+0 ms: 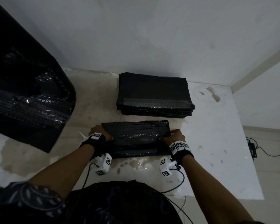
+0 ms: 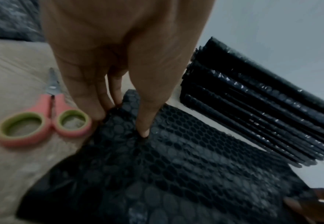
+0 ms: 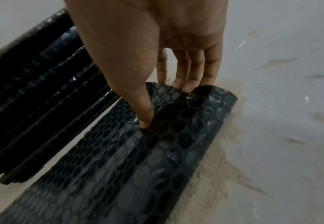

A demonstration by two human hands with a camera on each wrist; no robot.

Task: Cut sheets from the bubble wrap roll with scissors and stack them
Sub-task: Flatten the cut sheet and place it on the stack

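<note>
A cut sheet of black bubble wrap [image 1: 136, 138] lies folded over on the floor in front of me. My left hand [image 1: 102, 135] pinches its left edge, thumb on top and fingers under the edge [image 2: 130, 119]. My right hand [image 1: 176, 136] pinches the right edge the same way [image 3: 163, 106]. Just beyond the sheet [image 3: 119, 159] sits the stack of cut sheets [image 1: 153, 94], whose layered edges [image 2: 253, 106] show in both wrist views [image 3: 38, 91]. The big black bubble wrap roll [image 1: 26, 88] stands at the left. Pink scissors with green-lined handles [image 2: 42, 116] lie shut on the floor left of my left hand.
A white wall [image 1: 152, 33] rises right behind the stack. The floor [image 1: 217, 143] is pale, with patchy beige stains. A small black device with a cable [image 1: 252, 149] lies at the far right. Camera cables hang from both wrists.
</note>
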